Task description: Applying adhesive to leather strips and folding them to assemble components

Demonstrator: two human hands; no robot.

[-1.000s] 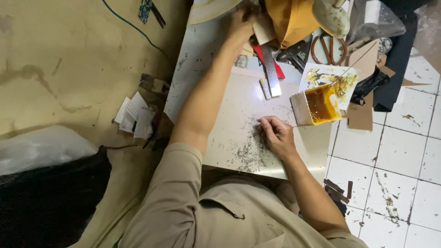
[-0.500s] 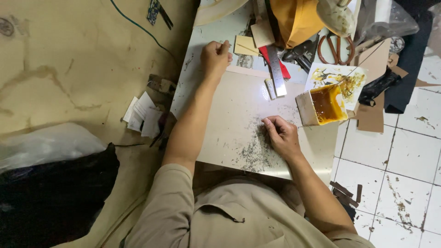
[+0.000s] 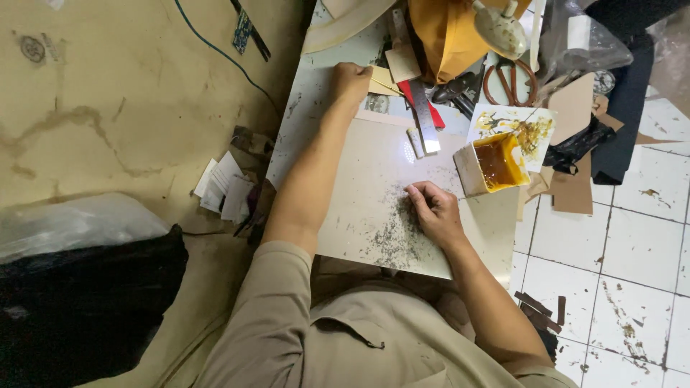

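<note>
Cream card pieces (image 3: 384, 77) lie at the far edge of the pale work board (image 3: 374, 179), just beyond its top rim, and my left hand (image 3: 350, 77) rests right against them with the arm stretched almost straight out. Its fingers are curled in toward the palm; whether they pinch a piece or only press down on it I cannot tell from here. The cards lie to the right of that fist, touching it, their longer edges slanting away toward the red strip (image 3: 415, 97) and the steel ruler (image 3: 424, 118) beside it.

Near me, my right hand (image 3: 435, 212) sits on the board with fingers bunched together, tips down among the dark shavings (image 3: 395, 233) scattered there; nothing shows clamped between them. It is well apart from the cards, so the left is the nearer hand by far.

Just right of my right hand stands an open box of amber glue (image 3: 496, 164), near but not touching. Scissors (image 3: 512, 80) lie farther back among the clutter.
</note>
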